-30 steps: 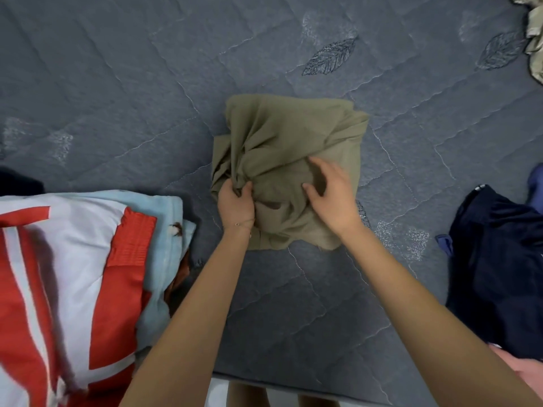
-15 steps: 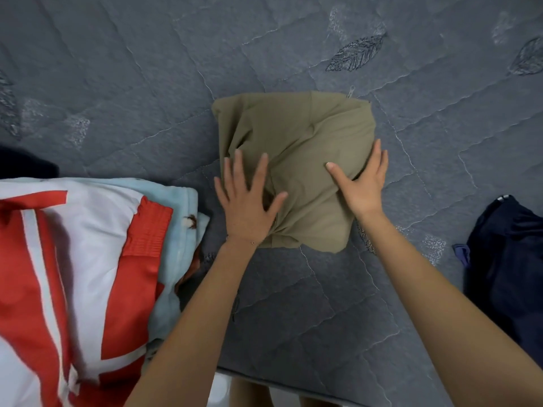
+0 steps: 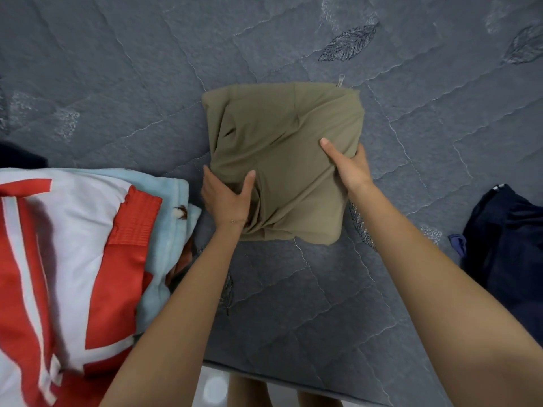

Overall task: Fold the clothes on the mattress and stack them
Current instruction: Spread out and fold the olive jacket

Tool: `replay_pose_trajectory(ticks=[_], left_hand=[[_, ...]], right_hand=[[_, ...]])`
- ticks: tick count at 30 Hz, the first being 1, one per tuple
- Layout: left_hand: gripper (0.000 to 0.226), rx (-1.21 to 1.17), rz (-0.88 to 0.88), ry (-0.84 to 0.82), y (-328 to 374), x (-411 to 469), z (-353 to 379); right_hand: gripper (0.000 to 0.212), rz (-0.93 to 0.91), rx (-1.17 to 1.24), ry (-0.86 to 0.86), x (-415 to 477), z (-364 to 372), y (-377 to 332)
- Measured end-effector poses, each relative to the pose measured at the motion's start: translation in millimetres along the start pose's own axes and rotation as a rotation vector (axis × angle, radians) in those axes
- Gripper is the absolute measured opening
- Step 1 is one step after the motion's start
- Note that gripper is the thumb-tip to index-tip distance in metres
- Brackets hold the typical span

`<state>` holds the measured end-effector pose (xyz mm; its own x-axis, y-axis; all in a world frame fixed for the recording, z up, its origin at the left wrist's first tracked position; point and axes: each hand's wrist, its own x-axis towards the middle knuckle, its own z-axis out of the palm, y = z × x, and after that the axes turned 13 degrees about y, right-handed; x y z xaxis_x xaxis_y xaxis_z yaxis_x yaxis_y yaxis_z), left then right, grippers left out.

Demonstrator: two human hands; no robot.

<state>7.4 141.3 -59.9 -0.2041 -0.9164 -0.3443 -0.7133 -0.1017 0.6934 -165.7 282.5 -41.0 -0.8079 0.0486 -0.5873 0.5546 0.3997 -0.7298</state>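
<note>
Head view. Folded olive-green cloth garment (image 3: 282,160) lies on the grey quilted mattress (image 3: 117,83); left hand (image 3: 226,198) and right hand (image 3: 349,168) clamp its opposite sides, thumbs on top. Risk: if lifted so, the rumpled loose layers may sag and unfold; the uneven red-and-white clothes stack (image 3: 73,245) alongside could tip it.

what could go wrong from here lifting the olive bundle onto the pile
The olive garment is loosely folded, with bunched creases near the left hand; held only at its side edges by that and the right hand, it may sag open when lifted. The red and white garment beside it lies rumpled, so the bundle might slide off if set there.
</note>
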Motion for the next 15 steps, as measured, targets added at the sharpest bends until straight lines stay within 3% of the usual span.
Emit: replay_pose_trajectory(ticks=[4, 7, 11, 15], left_hand=[[0.087, -0.205, -0.143, -0.032, 11, -2, 5], [0.074, -0.274, -0.268, -0.111, 17, -1, 7], [0.055, -0.282, -0.208, -0.181, 24, -11, 4], [0.045, -0.372, -0.127, -0.241, 30, -39, -5]], right_hand=[[0.073, 0.026, -0.037, -0.033, -9, -3, 7], [0.057, -0.024, 0.020, -0.036, -18, -8, 8], [0.035, -0.139, 0.131, 0.031, -35, -25, 10], [0.038, -0.180, 0.203, 0.101, -62, -54, 19]])
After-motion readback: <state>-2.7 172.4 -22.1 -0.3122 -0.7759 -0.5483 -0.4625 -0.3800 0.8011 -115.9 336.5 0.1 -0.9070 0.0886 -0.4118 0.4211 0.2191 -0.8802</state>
